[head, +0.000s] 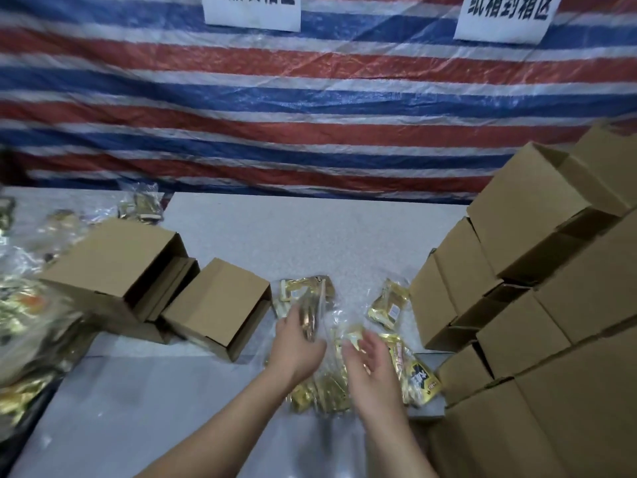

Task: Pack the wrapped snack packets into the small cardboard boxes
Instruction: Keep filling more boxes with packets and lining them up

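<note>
Striped tarp [310, 108] is hung behind a grey table [310, 236]. A stack of small cardboard boxes [537, 270] is piled at right; two open boxes [213, 305] are laid on their sides at left. Gold wrapped snack packets [389, 305] are scattered mid-table, between the boxes. One gold packet [310, 315] is gripped by the left hand [296, 343]. Right hand [368, 360] is held above the packets with fingers relaxed, nothing gripped.

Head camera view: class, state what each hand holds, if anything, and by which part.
Left hand grips a gold foil snack packet by its near end. Right hand is open, holding nothing.
</note>
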`<state>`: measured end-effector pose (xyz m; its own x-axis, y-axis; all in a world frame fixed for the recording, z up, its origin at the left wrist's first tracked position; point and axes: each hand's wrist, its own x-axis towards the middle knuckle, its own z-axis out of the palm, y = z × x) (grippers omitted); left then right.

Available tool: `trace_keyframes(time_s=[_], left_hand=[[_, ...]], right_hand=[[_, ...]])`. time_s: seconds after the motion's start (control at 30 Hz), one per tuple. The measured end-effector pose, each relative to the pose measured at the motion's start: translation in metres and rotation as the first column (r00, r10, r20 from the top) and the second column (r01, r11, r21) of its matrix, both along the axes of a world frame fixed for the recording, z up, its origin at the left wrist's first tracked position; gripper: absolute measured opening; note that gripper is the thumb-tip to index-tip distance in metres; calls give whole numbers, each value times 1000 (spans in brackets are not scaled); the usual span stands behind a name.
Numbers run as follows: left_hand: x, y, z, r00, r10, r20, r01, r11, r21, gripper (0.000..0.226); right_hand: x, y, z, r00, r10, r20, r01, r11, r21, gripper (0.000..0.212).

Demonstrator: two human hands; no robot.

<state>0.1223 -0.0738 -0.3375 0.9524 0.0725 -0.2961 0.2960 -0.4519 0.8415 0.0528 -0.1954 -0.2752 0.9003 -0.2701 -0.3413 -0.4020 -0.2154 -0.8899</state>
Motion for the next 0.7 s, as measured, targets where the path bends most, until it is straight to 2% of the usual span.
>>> trace_keyframes(time_s=[0.03, 0.1, 0.17, 0.23, 0.3, 0.37, 0.4, 0.43, 0.5, 0.57, 0.6, 0.63, 0.7], left_hand=[[-11, 3, 17, 995, -18, 98, 16, 1000, 12, 80], [-34, 6, 54, 972, -56, 229, 68, 997, -45, 85], [-55, 8, 85, 955, -83, 286, 136, 976, -171, 88], [-71, 12, 104, 961, -98, 258, 172, 944, -283, 87], [-84, 24, 117, 950, -187, 249, 244, 944, -221, 86], [-99, 39, 122, 889, -348, 297, 339, 937, 82, 82], [-107, 47, 121, 868, -411, 280, 367, 909, 196, 81], [-116, 57, 118, 867, -436, 242, 387, 894, 225, 81], [-136, 81, 106, 906, -380, 186, 360, 923, 134, 78], [-157, 110, 84, 950, -291, 109, 286, 956, 66, 65], [-170, 124, 71, 960, -276, 44, 272, 959, 81, 58], [-185, 135, 55, 960, -280, -21, 280, 952, 125, 53], [-211, 143, 24, 938, -326, -120, 345, 915, 208, 50]], right_hand=[[7, 9, 9, 999, 43, -9, -42, 997, 58, 67], [19, 27, 31, 991, 134, -8, -129, 966, 225, 87], [23, 34, 46, 984, 173, 33, -170, 890, 422, 83], [21, 32, 53, 991, 129, 28, -119, 786, 607, 69], [9, 28, 59, 993, 121, 12, -98, 734, 672, 48], [-8, 28, 57, 989, 148, 4, -119, 778, 617, 32], [-17, 28, 54, 989, 145, -3, -117, 809, 576, 32], [-28, 27, 51, 990, 142, -17, -108, 819, 564, 32], [-50, 22, 45, 991, 133, -35, -96, 850, 518, 33], [-70, 13, 43, 975, 223, -19, -203, 917, 343, 31], [-79, 10, 44, 943, 331, -21, -320, 924, 210, 31], [-87, 12, 45, 886, 462, -50, -457, 885, 86, 36], [-99, 19, 43, 721, 678, -144, -690, 723, -49, 49]])
